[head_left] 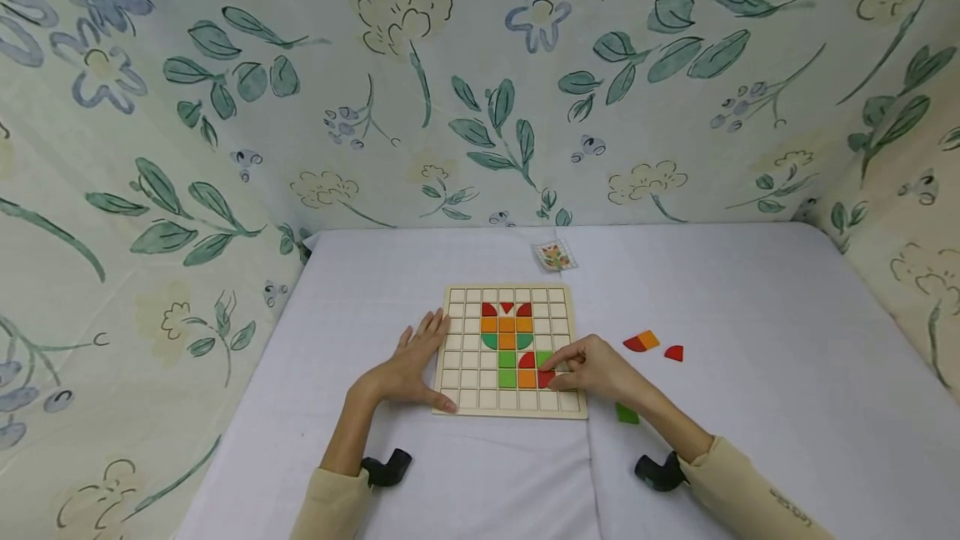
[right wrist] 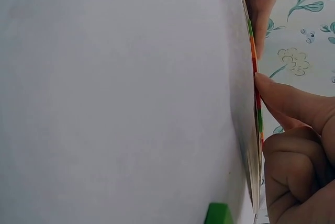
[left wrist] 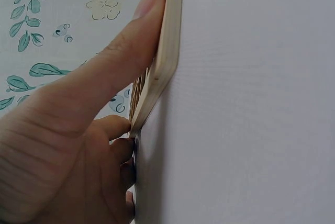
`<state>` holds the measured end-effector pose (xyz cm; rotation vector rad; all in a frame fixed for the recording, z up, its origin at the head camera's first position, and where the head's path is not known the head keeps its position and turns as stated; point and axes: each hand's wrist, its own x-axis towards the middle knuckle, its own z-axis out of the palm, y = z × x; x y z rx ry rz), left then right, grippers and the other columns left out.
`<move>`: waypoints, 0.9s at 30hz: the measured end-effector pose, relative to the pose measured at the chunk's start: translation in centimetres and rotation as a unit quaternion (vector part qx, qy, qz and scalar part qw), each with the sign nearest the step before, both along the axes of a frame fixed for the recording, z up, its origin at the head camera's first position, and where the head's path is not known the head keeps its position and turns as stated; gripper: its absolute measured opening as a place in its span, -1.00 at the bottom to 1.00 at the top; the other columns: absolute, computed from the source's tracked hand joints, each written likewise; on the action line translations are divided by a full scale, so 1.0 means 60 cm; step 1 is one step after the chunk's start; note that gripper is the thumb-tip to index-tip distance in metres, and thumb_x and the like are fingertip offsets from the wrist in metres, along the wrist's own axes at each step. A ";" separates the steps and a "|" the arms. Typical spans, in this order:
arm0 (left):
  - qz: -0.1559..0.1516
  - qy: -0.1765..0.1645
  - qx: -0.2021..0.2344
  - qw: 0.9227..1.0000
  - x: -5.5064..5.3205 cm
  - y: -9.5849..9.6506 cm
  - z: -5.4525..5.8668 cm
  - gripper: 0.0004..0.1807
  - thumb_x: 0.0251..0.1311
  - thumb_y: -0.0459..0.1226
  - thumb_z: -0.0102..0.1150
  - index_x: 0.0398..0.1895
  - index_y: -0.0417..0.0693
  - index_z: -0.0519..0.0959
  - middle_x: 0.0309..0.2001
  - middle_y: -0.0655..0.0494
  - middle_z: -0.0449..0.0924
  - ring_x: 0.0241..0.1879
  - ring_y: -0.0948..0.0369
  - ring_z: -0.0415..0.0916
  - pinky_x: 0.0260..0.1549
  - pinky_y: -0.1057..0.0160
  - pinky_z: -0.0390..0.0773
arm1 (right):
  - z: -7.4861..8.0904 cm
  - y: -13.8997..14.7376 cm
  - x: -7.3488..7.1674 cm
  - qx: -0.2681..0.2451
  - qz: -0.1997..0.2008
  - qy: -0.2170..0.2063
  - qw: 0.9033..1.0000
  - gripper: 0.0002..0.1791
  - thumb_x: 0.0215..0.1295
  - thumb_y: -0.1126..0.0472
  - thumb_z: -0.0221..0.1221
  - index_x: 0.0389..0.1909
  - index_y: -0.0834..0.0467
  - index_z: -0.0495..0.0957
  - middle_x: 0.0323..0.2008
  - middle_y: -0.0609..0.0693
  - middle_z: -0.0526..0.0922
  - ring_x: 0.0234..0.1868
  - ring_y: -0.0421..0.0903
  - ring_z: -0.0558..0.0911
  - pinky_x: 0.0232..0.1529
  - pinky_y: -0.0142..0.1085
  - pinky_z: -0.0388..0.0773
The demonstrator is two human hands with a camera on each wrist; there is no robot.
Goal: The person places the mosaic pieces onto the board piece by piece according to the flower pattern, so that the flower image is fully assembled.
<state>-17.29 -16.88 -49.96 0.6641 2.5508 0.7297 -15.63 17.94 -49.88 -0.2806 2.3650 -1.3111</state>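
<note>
A square wooden grid board lies on the cloth-covered table. Tiles in its cells form a flower shape, with red quarter-rounds, orange squares and green pieces below. My left hand is spread along the board's left edge. Its thumb rests on the lower left corner, and the other fingers touch the side. At the board's lower right, my right hand pinches a red tile between thumb and index finger, at a cell beside an orange square. The remaining right fingers are curled in, and the fingertips partly cover that tile.
Right of the board lie a red piece and an orange piece together, and a separate red piece. A green tile sits beneath the right forearm. Behind the board is a small picture card. Floral fabric hangs behind the table.
</note>
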 end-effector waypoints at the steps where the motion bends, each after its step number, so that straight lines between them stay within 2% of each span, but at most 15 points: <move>1: 0.000 0.000 0.000 1.000 0.000 0.000 0.000 0.57 -0.18 0.14 0.67 0.69 -0.15 -0.28 0.70 -0.06 -0.46 0.70 -0.06 -0.54 0.63 -0.27 -0.42 | 0.000 0.000 0.000 0.001 0.001 0.000 1.000 -0.78 0.10 0.20 0.53 -0.20 0.07 0.83 -0.72 -0.14 0.15 -0.64 -0.18 0.15 -0.57 -0.44 0.02; 18: 0.000 -0.001 -0.001 1.000 0.000 0.000 0.000 0.57 -0.17 0.13 0.67 0.69 -0.14 -0.28 0.70 -0.06 -0.47 0.70 -0.05 -0.55 0.63 -0.27 -0.43 | 0.004 0.001 0.000 -0.001 0.009 0.004 1.000 -0.79 0.16 0.23 0.50 -0.17 0.13 0.83 -0.72 -0.14 0.16 -0.63 -0.21 0.16 -0.58 -0.45 0.01; 27: 0.003 -0.003 0.002 1.000 0.000 0.001 -0.001 0.57 -0.19 0.14 0.68 0.69 -0.14 -0.28 0.71 -0.05 -0.46 0.70 -0.05 -0.54 0.63 -0.27 -0.42 | 0.004 0.012 0.004 -0.006 -0.009 -0.005 1.000 -0.78 0.16 0.16 0.50 -0.15 0.07 0.83 -0.69 -0.11 0.16 -0.60 -0.18 0.16 -0.56 -0.41 0.02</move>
